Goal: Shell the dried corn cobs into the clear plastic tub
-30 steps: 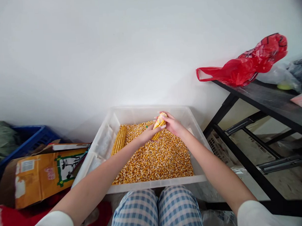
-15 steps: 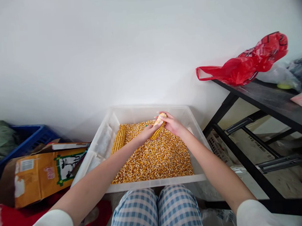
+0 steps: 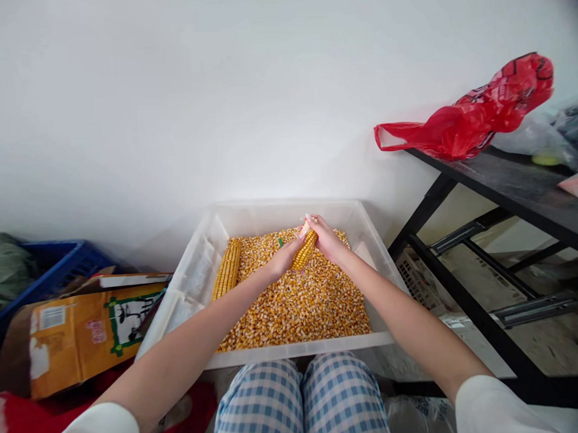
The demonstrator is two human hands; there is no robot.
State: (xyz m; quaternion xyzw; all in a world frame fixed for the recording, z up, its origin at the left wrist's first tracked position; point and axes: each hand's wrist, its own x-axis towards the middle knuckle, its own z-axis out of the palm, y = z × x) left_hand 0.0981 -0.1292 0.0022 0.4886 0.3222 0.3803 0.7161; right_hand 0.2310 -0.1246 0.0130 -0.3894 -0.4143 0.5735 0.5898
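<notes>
Both my hands grip one yellow corn cob (image 3: 304, 253) over the back half of a translucent plastic bin (image 3: 295, 352). My left hand (image 3: 287, 252) closes on the cob's left side, its fingers partly hidden. My right hand (image 3: 326, 236) wraps round the upper right of the cob, covering most of that end. Below them, loose corn kernels (image 3: 303, 311) fill the bin's floor in a thick layer. Against the left wall of the bin leans or lies a group of whole corn cobs (image 3: 227, 269). A small green thing (image 3: 280, 242) sits among the kernels near my left hand.
To the right stands a black-framed table (image 3: 512, 187) with a red plastic bag (image 3: 476, 122) on top. A plastic basket (image 3: 416, 281) is under it. At the left are an orange cardboard box (image 3: 78, 340) and a blue crate (image 3: 66, 264). A white wall rises behind the bin.
The cob has turned in my hands: its pale upper end showed before and is now mostly covered by my fingers. My right hand has closed further over the top.
</notes>
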